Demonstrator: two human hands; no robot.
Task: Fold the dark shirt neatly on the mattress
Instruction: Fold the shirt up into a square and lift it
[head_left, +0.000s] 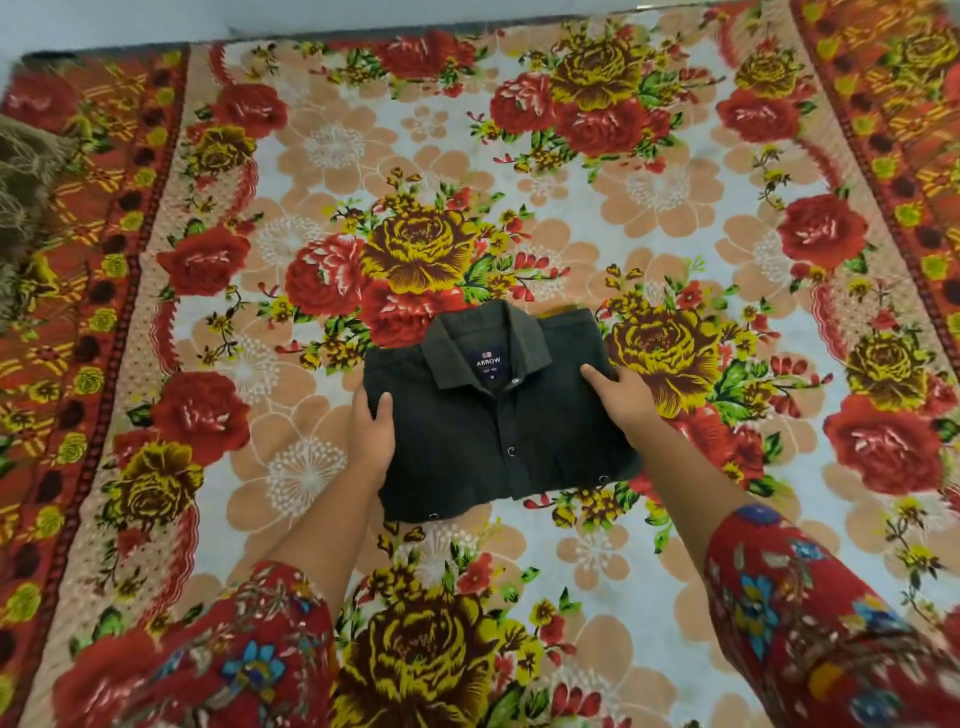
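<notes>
Off at the far left edge a brownish cloth (23, 208) sits bunched, well apart and no bother; then the left hand (371, 434) cups the shirt's left edge, thumb on top and fingers tucked underneath out of sight, likely to square or lift it. The shirt (498, 421) lies mid-mattress (675, 519) as a compact rectangle, collar up and label showing, so the fold looks nearly done. The right hand (621, 392) mirrors it, thumb pressing by the collar, and nothing blocks the way.

The shirt (493, 426) is matt dark cloth with small shiny snaps. The blanket (363, 156) looks soft and plush.
</notes>
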